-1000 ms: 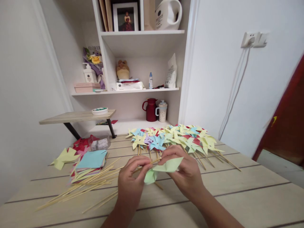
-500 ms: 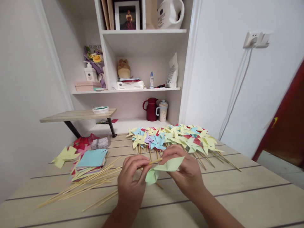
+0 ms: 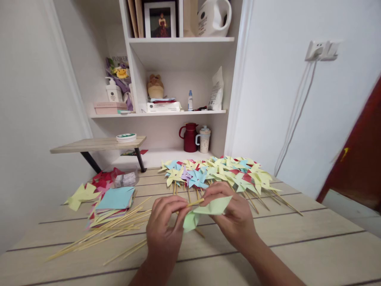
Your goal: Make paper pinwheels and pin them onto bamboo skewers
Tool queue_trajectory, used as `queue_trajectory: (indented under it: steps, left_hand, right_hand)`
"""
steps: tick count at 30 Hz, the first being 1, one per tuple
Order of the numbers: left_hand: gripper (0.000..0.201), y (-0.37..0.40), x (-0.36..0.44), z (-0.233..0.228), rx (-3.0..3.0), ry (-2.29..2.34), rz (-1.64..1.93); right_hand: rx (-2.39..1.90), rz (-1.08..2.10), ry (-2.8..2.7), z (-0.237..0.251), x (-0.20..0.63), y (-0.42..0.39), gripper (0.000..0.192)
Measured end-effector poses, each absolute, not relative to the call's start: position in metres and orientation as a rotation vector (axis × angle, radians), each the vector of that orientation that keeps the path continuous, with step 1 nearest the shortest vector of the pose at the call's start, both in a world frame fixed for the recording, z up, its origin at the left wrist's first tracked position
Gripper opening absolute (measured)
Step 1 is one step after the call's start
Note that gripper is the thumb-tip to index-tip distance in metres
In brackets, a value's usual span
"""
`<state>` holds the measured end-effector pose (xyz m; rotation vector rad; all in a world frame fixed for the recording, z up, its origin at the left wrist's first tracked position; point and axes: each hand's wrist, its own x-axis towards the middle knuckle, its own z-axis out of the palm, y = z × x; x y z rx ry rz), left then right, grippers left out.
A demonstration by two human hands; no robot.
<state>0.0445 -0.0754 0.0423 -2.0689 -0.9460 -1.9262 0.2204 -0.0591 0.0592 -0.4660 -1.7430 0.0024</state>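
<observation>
left hand (image 3: 165, 230) pinched narrow on a bamboo skewer (image 3: 195, 202), tip pointing to 3 o'clock. right hand (image 3: 235, 216) closed on a pale green paper pinwheel (image 3: 205, 211), held above the wooden table (image 3: 297, 242), low centre. skewer tip touching pinwheel centre. finished pinwheels pile (image 3: 220, 172) at 12 o'clock. loose skewers (image 3: 104, 234) and stack of paper squares (image 3: 111, 204) at 9 o'clock.

Pale green paper pinwheel (image 3: 205, 212), tan wooden stick (image 3: 195, 202), yellow, blue and red pinwheel pile (image 3: 220, 172), light wood-grain table (image 3: 297, 242).
</observation>
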Motion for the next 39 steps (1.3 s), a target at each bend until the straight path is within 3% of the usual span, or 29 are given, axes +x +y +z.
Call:
queue_trajectory:
  steps: [16, 26, 39]
  left_hand:
    - [0.009, -0.078, 0.038, 0.050, -1.988, -0.797, -1.656]
    - [0.023, -0.085, 0.028, 0.053, -1.906, -0.676, -1.356]
    - [0.028, -0.087, 0.026, 0.058, -1.935, -0.628, -1.357]
  right_hand:
    - [-0.467, 0.023, -1.760, 0.058, 0.221, -0.060, 0.019]
    - [-0.485, 0.047, -1.726, 0.056, 0.219, -0.060, 0.019]
    - [-0.510, -0.019, -1.668, 0.054, 0.215, -0.059, 0.017]
